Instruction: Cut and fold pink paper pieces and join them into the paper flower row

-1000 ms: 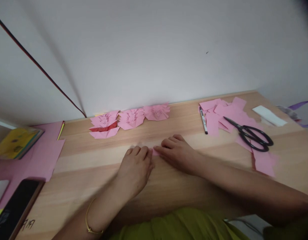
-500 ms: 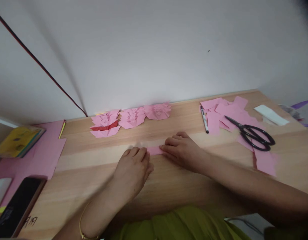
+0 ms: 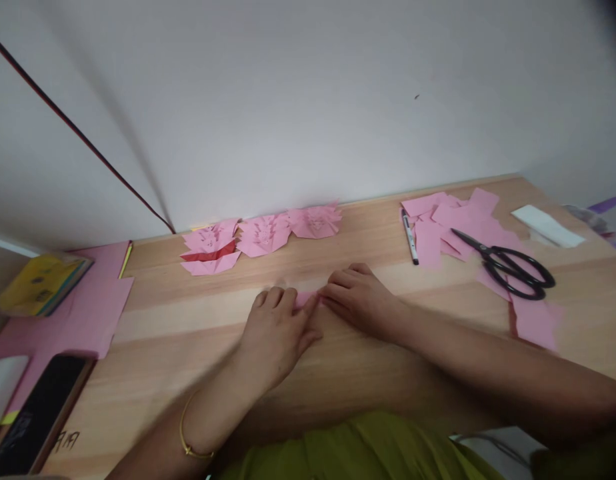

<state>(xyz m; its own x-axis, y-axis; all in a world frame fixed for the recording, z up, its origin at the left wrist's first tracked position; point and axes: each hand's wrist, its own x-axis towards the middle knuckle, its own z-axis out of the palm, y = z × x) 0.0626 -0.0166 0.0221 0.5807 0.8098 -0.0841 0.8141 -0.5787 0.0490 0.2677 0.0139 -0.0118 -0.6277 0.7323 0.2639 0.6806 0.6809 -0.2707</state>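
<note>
A small folded strip of pink paper point(image 3: 303, 299) lies on the wooden table between my hands, mostly covered by fingers. With its index finger stretched along the strip and its thumb apart, my left hand point(image 3: 275, 330) presses down from the left. My right hand point(image 3: 361, 300) has its fingers together at the strip's right end, pinching it against the table. The tip of my left index finger almost meets my right fingertips. Behind them, by the wall, stand several pink folded paper pieces point(image 3: 265, 235), one with a red band point(image 3: 209, 253).
At right, black-handled scissors point(image 3: 518, 270) and a marker pen point(image 3: 409, 237) lie on loose pink paper pieces point(image 3: 468, 217), near a white strip point(image 3: 548, 225). At left are pink sheets point(image 3: 111, 300), a yellow packet point(image 3: 41, 283) and a dark phone point(image 3: 41, 410).
My left hand has slid slightly right, its index finger now reaching out along the strip toward my right fingertips. My right hand stays at the strip's right end.
</note>
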